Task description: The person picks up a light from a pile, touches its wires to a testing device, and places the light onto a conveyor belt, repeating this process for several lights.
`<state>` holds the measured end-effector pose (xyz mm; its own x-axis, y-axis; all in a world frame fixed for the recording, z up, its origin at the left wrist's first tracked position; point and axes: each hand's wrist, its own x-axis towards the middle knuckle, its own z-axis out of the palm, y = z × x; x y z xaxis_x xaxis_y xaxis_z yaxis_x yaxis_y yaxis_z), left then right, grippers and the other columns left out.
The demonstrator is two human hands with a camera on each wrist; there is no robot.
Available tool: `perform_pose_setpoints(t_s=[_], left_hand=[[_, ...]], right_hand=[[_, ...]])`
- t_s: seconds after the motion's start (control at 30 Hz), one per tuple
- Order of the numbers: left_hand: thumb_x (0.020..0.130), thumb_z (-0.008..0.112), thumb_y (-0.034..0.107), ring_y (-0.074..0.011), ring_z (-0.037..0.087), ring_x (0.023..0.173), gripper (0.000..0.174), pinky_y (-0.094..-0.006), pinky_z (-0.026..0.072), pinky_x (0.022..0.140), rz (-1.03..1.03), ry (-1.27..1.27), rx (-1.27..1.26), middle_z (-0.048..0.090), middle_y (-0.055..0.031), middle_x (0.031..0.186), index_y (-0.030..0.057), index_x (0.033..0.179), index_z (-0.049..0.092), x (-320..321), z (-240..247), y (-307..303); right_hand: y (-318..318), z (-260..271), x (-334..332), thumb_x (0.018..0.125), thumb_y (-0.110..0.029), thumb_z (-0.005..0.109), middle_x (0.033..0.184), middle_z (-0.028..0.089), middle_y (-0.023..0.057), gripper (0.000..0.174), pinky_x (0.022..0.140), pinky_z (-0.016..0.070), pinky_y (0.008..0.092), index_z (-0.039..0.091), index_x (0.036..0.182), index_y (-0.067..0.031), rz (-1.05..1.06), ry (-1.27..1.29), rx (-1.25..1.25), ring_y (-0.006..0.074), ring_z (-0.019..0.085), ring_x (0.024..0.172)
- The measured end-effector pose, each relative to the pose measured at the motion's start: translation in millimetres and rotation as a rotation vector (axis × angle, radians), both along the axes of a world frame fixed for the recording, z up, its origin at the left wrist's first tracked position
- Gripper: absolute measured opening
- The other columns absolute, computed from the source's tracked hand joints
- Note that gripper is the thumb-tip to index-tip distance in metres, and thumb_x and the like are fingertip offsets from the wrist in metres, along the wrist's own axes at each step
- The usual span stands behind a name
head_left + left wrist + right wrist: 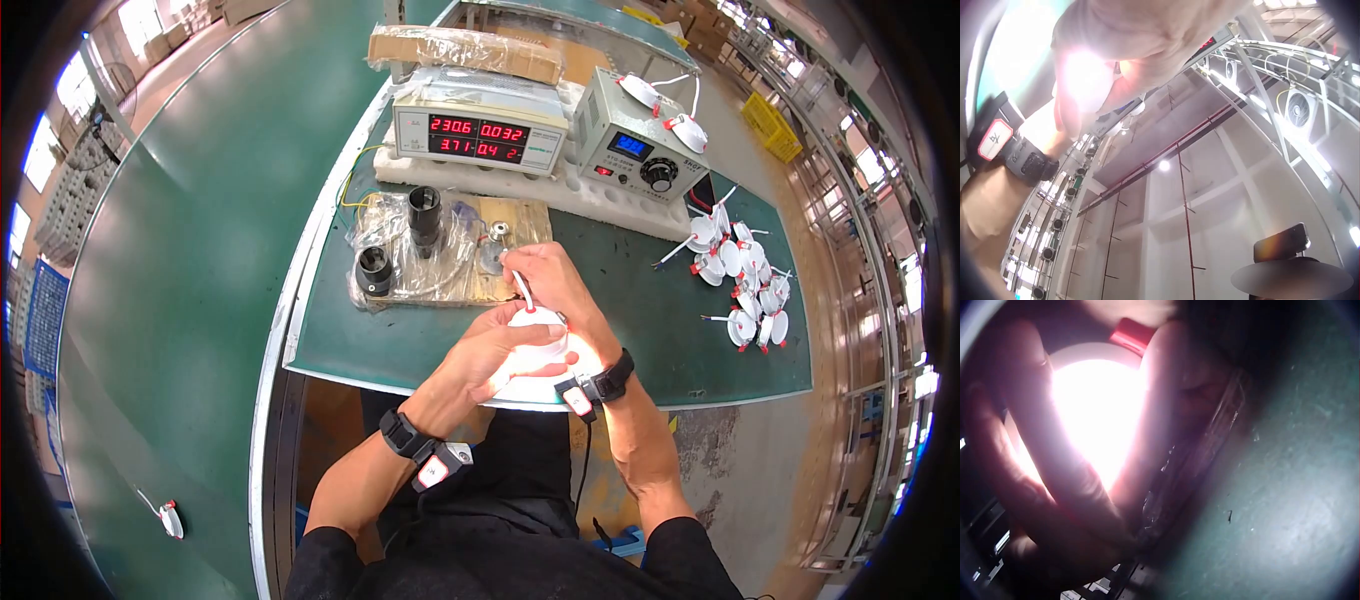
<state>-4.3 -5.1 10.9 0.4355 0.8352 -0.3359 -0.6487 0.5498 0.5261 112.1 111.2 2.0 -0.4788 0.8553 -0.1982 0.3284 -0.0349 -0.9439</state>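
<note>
A round white lamp (540, 345) glows brightly just above the near edge of the green bench mat (640, 300). My left hand (505, 350) cups it from the near left, fingers curled round its rim. My right hand (522, 282) grips it from the far side, and the lamp's white wire (521, 290) runs up between thumb and finger. In the right wrist view, fingers (1166, 400) wrap across the glowing lamp face (1094, 406) below a red clip (1132, 331). The left wrist view shows only glare under my palm (1141, 31) and the ceiling.
A wooden test board (450, 250) with two black sockets (424, 215) lies just beyond the hands. Behind it stand a meter with red digits (480, 125) and a grey supply box (645, 145). A pile of white lamps (740, 280) sits at the right. One lamp (170, 518) lies on the left belt.
</note>
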Motion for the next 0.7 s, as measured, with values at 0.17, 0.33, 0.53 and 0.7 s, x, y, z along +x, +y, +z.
perform_pose_setpoints(t_s=[0.17, 0.33, 0.53, 0.7], left_hand=[[0.091, 0.072, 0.01, -0.033, 0.07, 0.107, 0.028, -0.0393, 0.0589, 0.09, 0.001, -0.041, -0.03, 0.069, -0.0112, 0.112, 0.0032, 0.116, 0.06, -3.0, 4.3, -0.6], [0.091, 0.071, 0.009, -0.0334, 0.07, 0.109, 0.028, -0.0384, 0.0589, 0.09, -0.015, -0.006, 0.004, 0.069, -0.0114, 0.113, 0.0038, 0.117, 0.06, -1.6, 3.7, -1.2], [0.09, 0.07, 0.007, -0.0339, 0.07, 0.108, 0.028, -0.038, 0.0597, 0.088, 0.008, 0.008, -0.019, 0.069, -0.0122, 0.114, 0.0034, 0.116, 0.061, -0.2, -0.2, -1.1], [0.089, 0.069, 0.004, -0.035, 0.07, 0.108, 0.028, -0.0379, 0.0601, 0.087, 0.005, -0.017, -0.022, 0.068, -0.0133, 0.115, 0.0026, 0.116, 0.06, -1.8, -1.1, -1.6]], right_hand=[[-4.2, 9.0, -0.3, 0.088, -0.022, 0.06, 0.057, 0.055, 0.0053, 0.032, 0.051, 0.0415, 0.0322, 0.061, 0.069, 0.0034, -0.021, -0.023, -0.034, 0.0136, 0.051, 0.052], [-4.3, 8.3, 0.0, 0.088, -0.022, 0.06, 0.056, 0.054, 0.0046, 0.032, 0.052, 0.0416, 0.0321, 0.062, 0.069, 0.0035, -0.025, -0.028, -0.044, 0.0135, 0.051, 0.052], [-5.8, 8.8, -1.4, 0.089, -0.022, 0.06, 0.056, 0.054, 0.0042, 0.032, 0.05, 0.0412, 0.0315, 0.062, 0.07, 0.0036, -0.034, -0.006, -0.051, 0.0132, 0.051, 0.051], [-4.3, 6.4, -0.5, 0.089, -0.022, 0.06, 0.056, 0.054, 0.0042, 0.032, 0.049, 0.0409, 0.0312, 0.062, 0.07, 0.0037, -0.03, -0.007, -0.067, 0.0128, 0.05, 0.051]])
